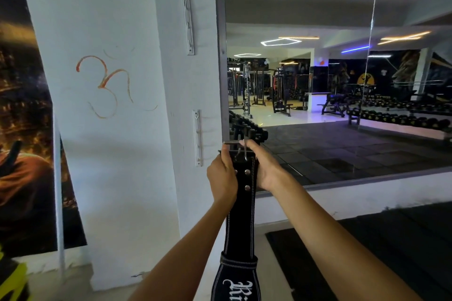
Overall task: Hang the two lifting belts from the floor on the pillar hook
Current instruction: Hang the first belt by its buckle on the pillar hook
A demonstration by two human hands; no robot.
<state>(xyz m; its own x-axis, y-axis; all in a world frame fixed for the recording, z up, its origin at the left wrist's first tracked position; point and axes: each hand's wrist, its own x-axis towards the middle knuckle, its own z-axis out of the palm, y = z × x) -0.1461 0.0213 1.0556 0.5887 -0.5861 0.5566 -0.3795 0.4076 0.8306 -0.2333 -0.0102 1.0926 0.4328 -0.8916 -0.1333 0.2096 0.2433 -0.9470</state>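
Observation:
A black lifting belt (241, 215) with white stitching and silver rivets hangs straight down in front of me. My left hand (222, 176) grips its top edge on the left side. My right hand (263, 166) holds the right side, with fingers on the metal buckle (238, 149). The buckle is held a little to the right of the lower hook rail (197, 138) on the white pillar (117, 129), apart from it. A second hook rail (187, 17) is mounted higher on the same pillar face. Only one belt is in view.
A large wall mirror (342, 80) to the right reflects gym machines and dumbbell racks. A dark poster (27, 142) hangs on the left. Black floor mats (367, 252) lie at the lower right. A yellow-black object (14, 281) sits at the bottom left corner.

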